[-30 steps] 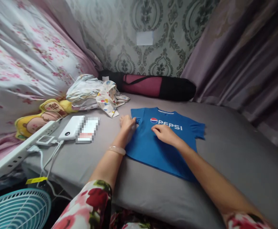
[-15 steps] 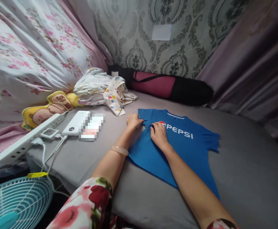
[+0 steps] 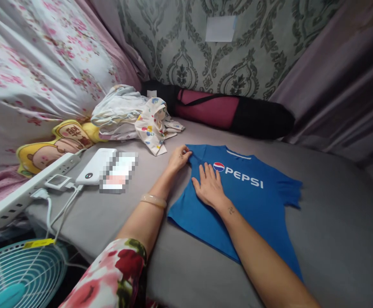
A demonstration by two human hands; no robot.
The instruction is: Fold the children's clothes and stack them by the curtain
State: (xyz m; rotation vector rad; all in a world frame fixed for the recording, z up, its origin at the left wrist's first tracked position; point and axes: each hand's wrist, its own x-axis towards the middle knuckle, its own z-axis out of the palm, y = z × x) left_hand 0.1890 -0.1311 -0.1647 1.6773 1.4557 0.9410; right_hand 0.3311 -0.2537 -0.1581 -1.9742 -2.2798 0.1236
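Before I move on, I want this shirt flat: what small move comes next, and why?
I'd probably have the right hand smooth gently toward the hem while the left hand keeps its pinch on the sleeve: the right palm already lies on the shirt, beside the logo.

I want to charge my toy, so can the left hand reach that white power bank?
Probably yes: between the left hand and the white power bank lie only grey bedsheet and a flat, pixelated item. The hand must first release the blue T-shirt's sleeve.
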